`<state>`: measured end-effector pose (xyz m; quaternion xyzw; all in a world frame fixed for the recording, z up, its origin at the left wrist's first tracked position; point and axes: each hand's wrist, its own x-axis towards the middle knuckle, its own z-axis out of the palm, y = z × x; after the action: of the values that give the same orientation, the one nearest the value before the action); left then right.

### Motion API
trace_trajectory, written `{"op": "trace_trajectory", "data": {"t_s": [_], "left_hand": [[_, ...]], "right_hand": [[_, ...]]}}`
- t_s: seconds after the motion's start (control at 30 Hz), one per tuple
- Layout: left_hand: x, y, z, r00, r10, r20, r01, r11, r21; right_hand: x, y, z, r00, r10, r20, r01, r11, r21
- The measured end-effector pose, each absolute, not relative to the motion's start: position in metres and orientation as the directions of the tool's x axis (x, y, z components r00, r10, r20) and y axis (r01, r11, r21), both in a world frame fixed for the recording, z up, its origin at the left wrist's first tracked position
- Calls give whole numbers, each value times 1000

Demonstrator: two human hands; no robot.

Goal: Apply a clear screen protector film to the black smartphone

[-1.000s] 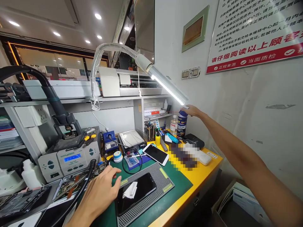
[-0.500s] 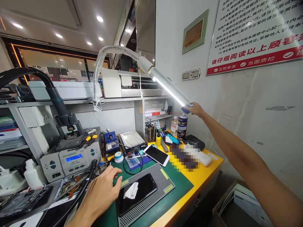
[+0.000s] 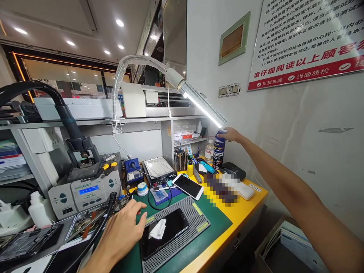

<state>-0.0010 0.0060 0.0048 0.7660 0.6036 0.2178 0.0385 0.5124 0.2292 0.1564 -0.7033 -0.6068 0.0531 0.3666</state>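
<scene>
At the back right, my right hand (image 3: 232, 134) is closed around the blue cap (image 3: 220, 134), which sits at the top of a dark blue spray can (image 3: 218, 153). My left hand (image 3: 127, 223) rests beside a black phone (image 3: 172, 227), fingers slightly bent and apart from the thumb, holding nothing. That phone lies screen up on a grey perforated mat (image 3: 196, 220), a crumpled white wipe (image 3: 157, 229) on its glass.
A lit tube lamp (image 3: 203, 106) slants just above my right hand. A clear bottle (image 3: 209, 151) stands left of the can. A white phone (image 3: 188, 186) lies behind the mat; a soldering station (image 3: 88, 189) and phone parts fill the left side.
My right hand has moved slightly down and left, bringing the blue cap from just above the spray can onto its top. My left hand, the phone and the wipe have not moved.
</scene>
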Motion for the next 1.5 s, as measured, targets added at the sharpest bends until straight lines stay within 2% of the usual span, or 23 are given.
{"op": "trace_trajectory", "data": {"t_s": [0.2,0.33,0.43,0.57,0.63,0.7,0.77,0.83,0.87,0.93,1.03,1.1,1.37,1.5], "left_hand": [[0,8,4,179,945,273,912,-263,315],[0,7,4,180,945,273,908,-266,323],[-1,8,4,175,946,274,905,-264,333],[-3,6,9,182,936,302,883,-291,369],[-4,3,15,216,932,293,855,-325,405],[-2,-2,20,276,932,236,820,-357,448],[3,-6,23,329,930,164,796,-366,483],[10,-9,20,348,929,127,803,-365,471],[14,-10,18,358,925,124,812,-374,447],[22,-11,10,375,916,145,832,-402,382],[29,-10,0,392,901,185,845,-432,315],[30,-8,-2,378,905,195,842,-424,334],[14,0,14,234,963,131,686,-259,680],[12,2,15,237,968,84,650,-223,727]], "right_hand": [[512,222,159,260,921,292,814,-46,-579],[506,215,161,292,907,304,807,-63,-587],[497,204,167,327,852,410,813,-33,-581],[467,170,169,331,701,632,827,107,-552],[442,143,158,295,648,702,819,207,-535],[414,109,138,208,662,720,795,314,-518],[386,72,112,81,718,692,754,410,-513],[362,39,86,-164,780,604,676,535,-507],[353,25,75,-279,778,563,636,589,-499],[339,7,58,-398,761,513,573,643,-509],[332,-2,46,-423,769,479,541,639,-547],[333,-3,43,-413,783,464,535,621,-572],[337,-17,37,-400,827,395,503,558,-660],[338,-22,29,-393,854,342,502,510,-699]]}}
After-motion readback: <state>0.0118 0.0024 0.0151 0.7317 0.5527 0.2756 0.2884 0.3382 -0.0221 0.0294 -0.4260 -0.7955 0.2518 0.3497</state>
